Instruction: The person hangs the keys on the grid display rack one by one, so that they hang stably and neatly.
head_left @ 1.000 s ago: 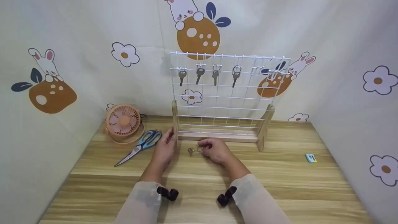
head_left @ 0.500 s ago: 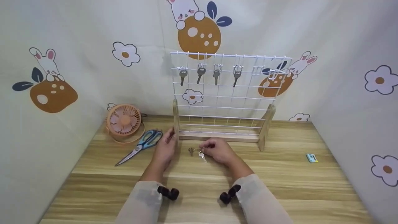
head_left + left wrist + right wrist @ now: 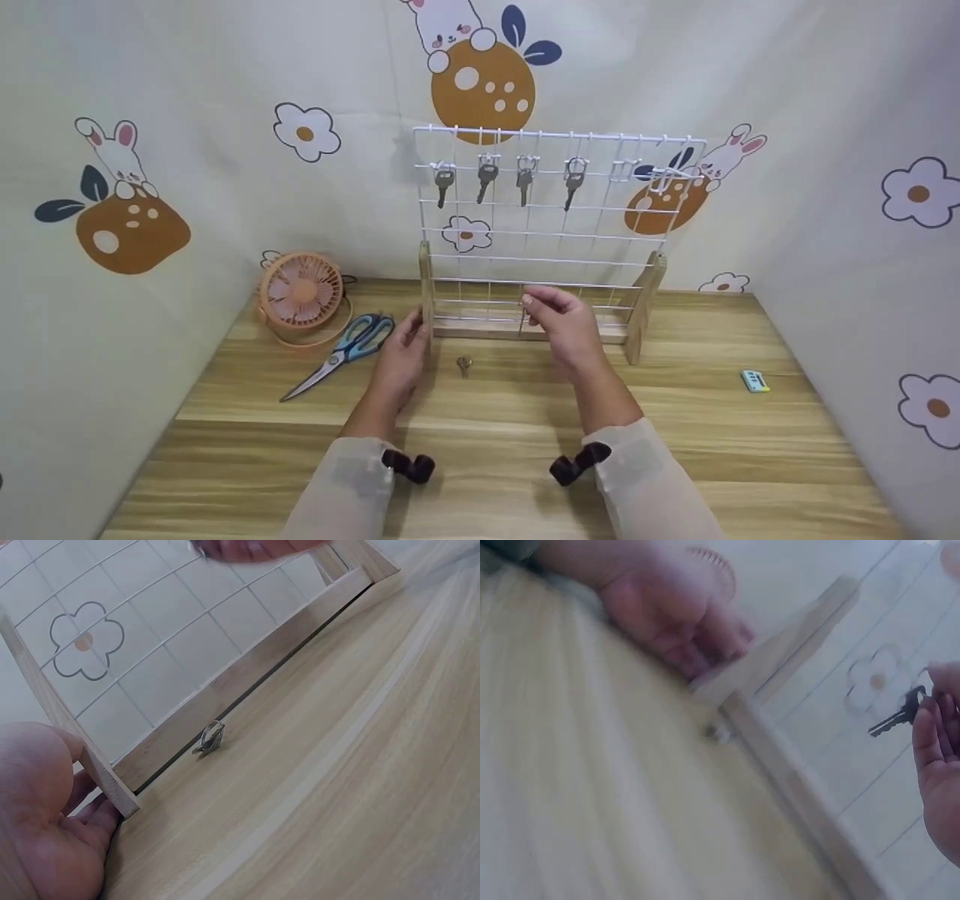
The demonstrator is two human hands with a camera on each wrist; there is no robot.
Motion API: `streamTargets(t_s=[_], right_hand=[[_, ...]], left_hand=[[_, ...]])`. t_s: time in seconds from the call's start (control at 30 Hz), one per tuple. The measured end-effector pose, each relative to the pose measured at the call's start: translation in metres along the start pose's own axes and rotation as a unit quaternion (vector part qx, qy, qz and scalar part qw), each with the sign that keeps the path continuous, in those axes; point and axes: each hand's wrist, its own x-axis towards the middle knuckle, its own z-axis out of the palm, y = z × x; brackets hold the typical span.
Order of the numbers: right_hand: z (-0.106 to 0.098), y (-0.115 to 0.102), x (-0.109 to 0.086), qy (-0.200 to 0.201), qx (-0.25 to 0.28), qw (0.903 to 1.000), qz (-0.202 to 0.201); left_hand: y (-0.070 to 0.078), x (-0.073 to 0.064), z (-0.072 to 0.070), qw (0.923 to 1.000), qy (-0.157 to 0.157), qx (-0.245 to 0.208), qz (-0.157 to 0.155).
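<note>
My right hand (image 3: 574, 326) pinches a key (image 3: 900, 716) by its head, with the blade pointing down, in front of the lower wires of a white grid rack (image 3: 480, 330) on wooden legs. The left hand (image 3: 400, 364) holds the rack's left wooden leg (image 3: 105, 780) near the table, thumb and fingers on either side. On the table just before the rack's base bar lies another key with a ring (image 3: 464, 365). Several keys, one of them a key (image 3: 444, 184) at the left end, hang from hooks along the upper grid. Toward the right, hooks (image 3: 622, 171) carry nothing.
Blue-handled scissors (image 3: 341, 356) lie left of the left hand, blades toward the front. Behind them stands an orange fan (image 3: 301, 291). A small light-blue item (image 3: 754, 381) is at the table's right. Patterned cloth (image 3: 360, 210) surrounds the back and sides.
The right hand has picked up a key from beside the other one on the table, then raised it up and to the right. The left hand stays at the rack's leg.
</note>
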Motion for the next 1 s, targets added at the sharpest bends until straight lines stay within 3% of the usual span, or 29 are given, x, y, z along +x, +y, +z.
streamTargets(t_s=[0.1, 0.3, 0.47, 0.7, 1.0], right_hand=[[0.000, -0.031, -0.008, 0.006, 0.041, 0.9989, -0.023], [-0.012, -0.080, -0.014, 0.011, 0.000, 0.9981, -0.061], [-0.024, -0.115, -0.009, 0.034, 0.005, 0.9951, -0.092], [-0.035, -0.158, 0.002, 0.068, 0.049, 0.9829, -0.164], [-0.033, -0.183, 0.013, 0.100, 0.125, 0.9773, -0.139]], left_hand=[[0.000, 0.000, 0.001, 1.0000, -0.001, -0.001, -0.007], [0.001, -0.002, 0.001, 0.9999, 0.001, 0.002, -0.010], [0.000, -0.002, -0.001, 1.0000, -0.001, 0.008, -0.005], [0.001, -0.003, -0.001, 0.9997, 0.004, 0.023, 0.006], [-0.001, -0.001, -0.001, 0.9998, 0.001, 0.019, 0.009]])
